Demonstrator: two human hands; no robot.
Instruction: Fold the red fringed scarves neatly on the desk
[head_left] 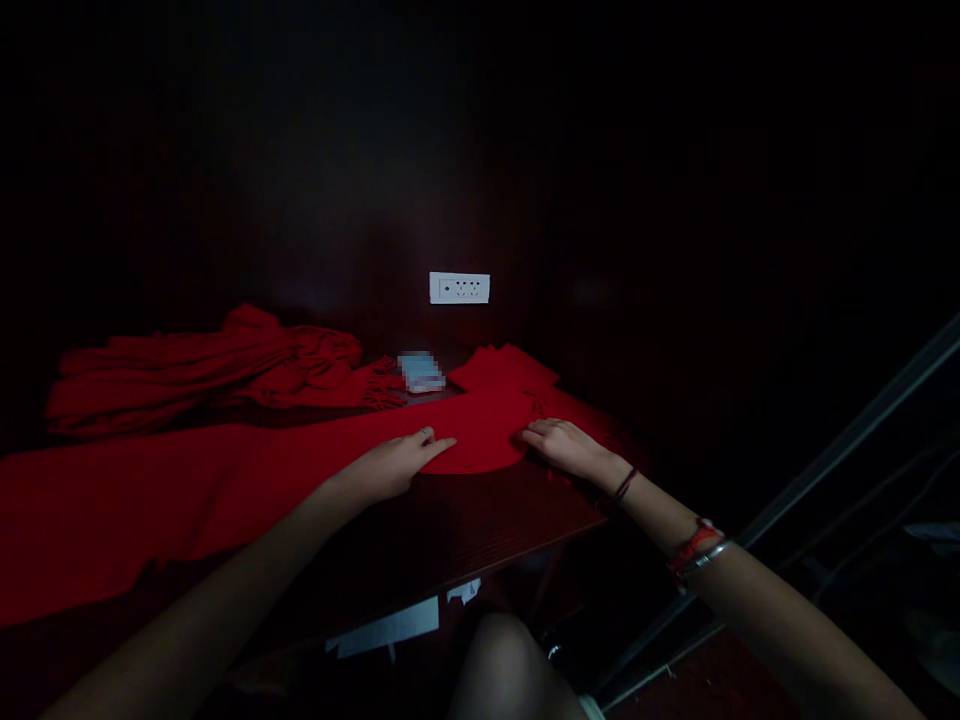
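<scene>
A long red scarf (315, 450) lies stretched across the dark wooden table, running from the left edge of view to the middle. My left hand (394, 465) rests flat on its near edge, fingers extended and a ring on one finger. At the scarf's right end, my right hand (566, 445) has its fingers bent and pressed together on the red cloth by the fringe. Just beyond that hand, another piece of red cloth (506, 368) lies folded; whether it belongs to the same scarf I cannot tell.
Behind the scarf, a bunched red fringed scarf (217, 365) lies on the left, beside a small blurred pale-blue packet (421, 372). A white socket panel (460, 288) is on the dark back wall. White paper (390, 628) shows below the table's front edge (517, 552), near my knee.
</scene>
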